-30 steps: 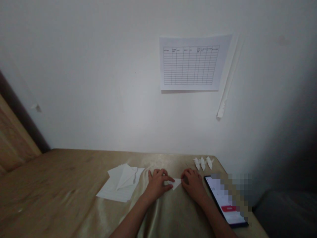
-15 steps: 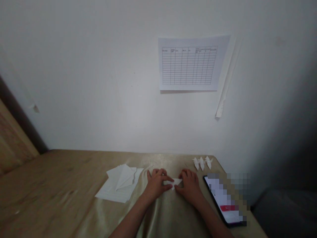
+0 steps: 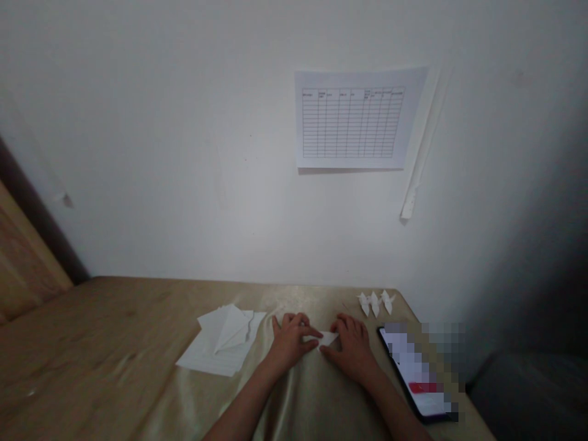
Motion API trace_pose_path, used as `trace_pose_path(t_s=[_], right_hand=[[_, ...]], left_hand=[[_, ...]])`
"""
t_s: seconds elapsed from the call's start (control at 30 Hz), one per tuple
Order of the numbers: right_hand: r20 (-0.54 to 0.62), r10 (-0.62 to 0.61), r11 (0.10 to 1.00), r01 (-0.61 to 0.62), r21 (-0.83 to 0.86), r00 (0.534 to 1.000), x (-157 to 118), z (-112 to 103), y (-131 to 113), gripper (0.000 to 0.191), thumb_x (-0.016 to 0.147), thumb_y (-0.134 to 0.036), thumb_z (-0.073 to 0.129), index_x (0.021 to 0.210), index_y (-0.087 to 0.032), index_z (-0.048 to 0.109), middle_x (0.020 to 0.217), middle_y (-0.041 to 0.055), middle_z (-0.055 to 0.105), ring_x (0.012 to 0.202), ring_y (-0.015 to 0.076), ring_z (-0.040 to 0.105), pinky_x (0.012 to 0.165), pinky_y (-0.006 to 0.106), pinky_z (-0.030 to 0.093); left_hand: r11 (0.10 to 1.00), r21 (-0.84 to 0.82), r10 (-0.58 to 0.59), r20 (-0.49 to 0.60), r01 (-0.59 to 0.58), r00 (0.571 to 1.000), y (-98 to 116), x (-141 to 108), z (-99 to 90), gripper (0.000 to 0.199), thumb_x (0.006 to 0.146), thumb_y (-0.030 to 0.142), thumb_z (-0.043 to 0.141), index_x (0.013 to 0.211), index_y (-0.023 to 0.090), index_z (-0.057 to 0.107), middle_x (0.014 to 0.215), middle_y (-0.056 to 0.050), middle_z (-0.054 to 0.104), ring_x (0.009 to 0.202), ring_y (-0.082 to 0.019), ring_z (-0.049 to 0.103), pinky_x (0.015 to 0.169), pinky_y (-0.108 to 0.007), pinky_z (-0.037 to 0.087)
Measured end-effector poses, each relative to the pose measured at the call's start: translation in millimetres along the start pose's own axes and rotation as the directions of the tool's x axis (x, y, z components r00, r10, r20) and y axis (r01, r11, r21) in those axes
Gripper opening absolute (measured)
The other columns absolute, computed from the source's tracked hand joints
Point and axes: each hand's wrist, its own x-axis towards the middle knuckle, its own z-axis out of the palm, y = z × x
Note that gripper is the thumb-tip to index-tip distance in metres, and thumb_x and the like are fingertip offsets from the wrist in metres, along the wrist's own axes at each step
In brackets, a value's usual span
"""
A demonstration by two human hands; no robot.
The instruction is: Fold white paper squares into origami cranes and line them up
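Observation:
A small folded piece of white paper (image 3: 327, 338) lies on the cloth-covered table between my hands. My left hand (image 3: 291, 338) grips its left end between thumb and forefinger, the other fingers curled toward the table. On the right side, my right hand (image 3: 351, 343) pinches the paper, its thumb on the near edge and its fingers behind. Part of the paper is hidden under the fingertips. Beyond my right hand stand three small white folded-paper figures (image 3: 375, 303) in a row; they look like paper cranes.
Left of my hands lies a pile of white paper sheets (image 3: 215, 349), one folded on top. A phone (image 3: 416, 373) with a lit screen rests near the right table edge. The table (image 3: 114, 343) meets a white wall bearing a printed grid sheet (image 3: 351, 122).
My right thumb has shifted slightly to the left along the paper's near edge. My left hand holds its place.

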Motion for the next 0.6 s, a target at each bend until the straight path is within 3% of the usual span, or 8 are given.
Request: trace_pose_path(t_s=[0.43, 0.6], right_hand=[[-0.051, -0.033, 0.999, 0.034, 0.013, 0.998, 8, 1, 6, 0.021, 0.080, -0.024, 0.060, 0.100, -0.023, 0.067, 0.127, 0.0089, 0.060, 0.125, 0.0271, 0.049, 0.110, 0.040, 0.031], [-0.028, -0.039, 0.999, 0.039, 0.009, 0.999, 16, 1, 13, 0.024, 0.080, -0.015, 0.055, 0.097, -0.024, 0.069, 0.124, 0.0079, 0.062, 0.122, 0.0251, 0.051, 0.107, 0.037, 0.034]], left_hand=[[1.000, -0.007, 0.000, -0.017, -0.001, 1.000, -3, 0, 4.3, 0.020, 0.085, 0.046, 0.070, 0.104, 0.053, 0.073, 0.120, 0.002, 0.062, 0.124, -0.030, 0.045, 0.109, -0.078, 0.004], [1.000, -0.008, -0.003, -0.011, 0.002, 1.000, -3, 1, 5.1, 0.020, 0.085, 0.046, 0.070, 0.104, 0.051, 0.074, 0.121, 0.000, 0.062, 0.123, -0.030, 0.045, 0.110, -0.077, 0.004]])
